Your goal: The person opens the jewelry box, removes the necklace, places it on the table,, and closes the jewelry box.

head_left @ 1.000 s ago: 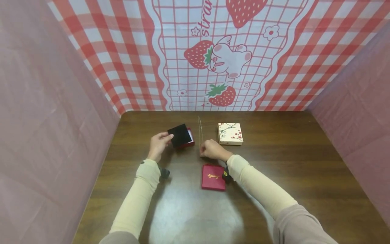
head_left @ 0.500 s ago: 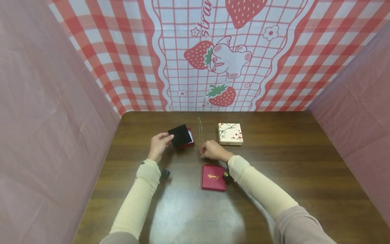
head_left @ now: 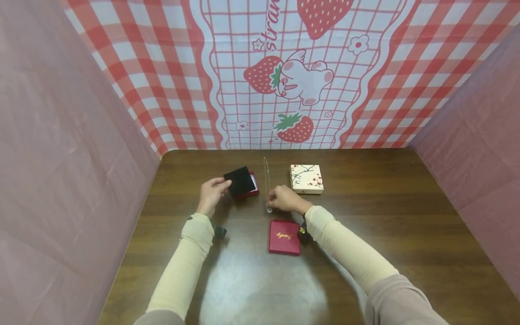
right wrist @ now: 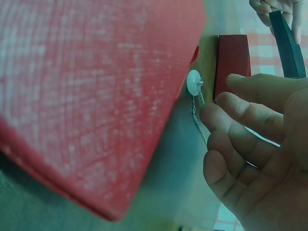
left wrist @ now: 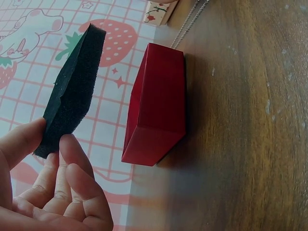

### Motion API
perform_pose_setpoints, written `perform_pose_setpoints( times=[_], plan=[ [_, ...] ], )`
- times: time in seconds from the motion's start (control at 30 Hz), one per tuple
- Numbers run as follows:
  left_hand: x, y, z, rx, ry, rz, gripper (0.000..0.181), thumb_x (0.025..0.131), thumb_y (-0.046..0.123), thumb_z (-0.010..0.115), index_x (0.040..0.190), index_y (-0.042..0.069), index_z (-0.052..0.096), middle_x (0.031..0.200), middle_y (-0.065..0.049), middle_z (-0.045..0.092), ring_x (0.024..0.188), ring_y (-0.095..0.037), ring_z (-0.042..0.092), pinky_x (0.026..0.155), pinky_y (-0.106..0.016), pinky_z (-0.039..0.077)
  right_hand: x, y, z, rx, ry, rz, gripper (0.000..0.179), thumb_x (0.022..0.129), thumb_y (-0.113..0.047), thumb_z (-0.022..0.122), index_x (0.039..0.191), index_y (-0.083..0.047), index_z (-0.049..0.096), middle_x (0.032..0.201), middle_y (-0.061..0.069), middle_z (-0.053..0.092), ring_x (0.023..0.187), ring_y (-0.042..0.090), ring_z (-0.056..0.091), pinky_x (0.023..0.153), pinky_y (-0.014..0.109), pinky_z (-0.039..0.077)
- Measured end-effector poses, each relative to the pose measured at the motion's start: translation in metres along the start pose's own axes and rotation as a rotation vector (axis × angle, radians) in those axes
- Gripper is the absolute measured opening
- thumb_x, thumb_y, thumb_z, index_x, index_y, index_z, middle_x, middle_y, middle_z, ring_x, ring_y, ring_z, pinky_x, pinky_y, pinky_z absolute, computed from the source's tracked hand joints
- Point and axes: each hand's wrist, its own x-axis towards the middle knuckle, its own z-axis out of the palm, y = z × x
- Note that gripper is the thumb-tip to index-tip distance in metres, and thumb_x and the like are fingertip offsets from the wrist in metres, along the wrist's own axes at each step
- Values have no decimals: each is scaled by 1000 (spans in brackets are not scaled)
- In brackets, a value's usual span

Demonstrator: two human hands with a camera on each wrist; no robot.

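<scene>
My left hand [head_left: 211, 195] pinches a black foam pad [head_left: 240, 181] between thumb and fingers. The pad [left wrist: 72, 94] is tilted over a small open red box [left wrist: 161, 101], apart from it in the left wrist view. To the right, a thin chain necklace [head_left: 266, 174] lies stretched along the table. Its round white pendant [right wrist: 194, 83] rests at the near end, just beyond the fingertips of my right hand [right wrist: 260, 139]. Those fingers are loosely bent with nothing between them. A red lid [head_left: 284, 238] with gold lettering lies nearer me, below the right hand.
A cream box [head_left: 306, 179] with a floral print sits behind the right hand. The wooden table [head_left: 365, 189] ends at a strawberry-patterned cloth [head_left: 292, 81] at the back, and pink cloth [head_left: 81, 158] walls stand on both sides.
My right hand has let go of the necklace's pendant, which now shows below its fingertips. The left hand and the foam pad have hardly moved.
</scene>
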Motion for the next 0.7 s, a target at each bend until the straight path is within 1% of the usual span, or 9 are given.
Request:
perform_pose_setpoints(
  times=[0.1,0.27,0.4,0.53,0.7],
  plan=[
    [0,0,0,3,3,1,43,88,20,72,124,-1,61,108,-13,71,73,-7,62,91,-40,53,0,0,-1,12,-3,15,10,84,-20,72,78,-12,73,68,-2,67,57,8,55,60,24,49],
    [0,-1,1,1,8,3,42,88,19,72,123,-1,62,107,-13,71,74,-9,62,91,-41,52,0,0,-2,8,-5,11,12,85,-21,71,78,-12,73,65,-2,66,57,8,54,58,24,48],
    [-1,-1,1,-8,8,1,42,88,19,72,123,-1,62,105,-13,71,74,-9,62,92,-41,52,1,-1,-4,23,-6,20,12,86,-20,70,79,-11,73,68,-1,68,57,8,56,58,24,48],
    [-1,-1,0,-6,6,0,41,88,19,71,123,-2,62,109,-15,70,75,-9,62,93,-42,52,1,-3,-6,25,5,38,13,87,-21,69,80,-11,74,70,0,70,57,8,57,58,23,49],
    [-1,-1,0,-7,2,1,42,89,19,71,124,-2,61,114,-19,69,82,-16,64,94,-43,52,2,-5,-9,11,19,44,15,88,-22,68,82,-10,74,69,0,69,56,9,58,58,24,50]
  ],
)
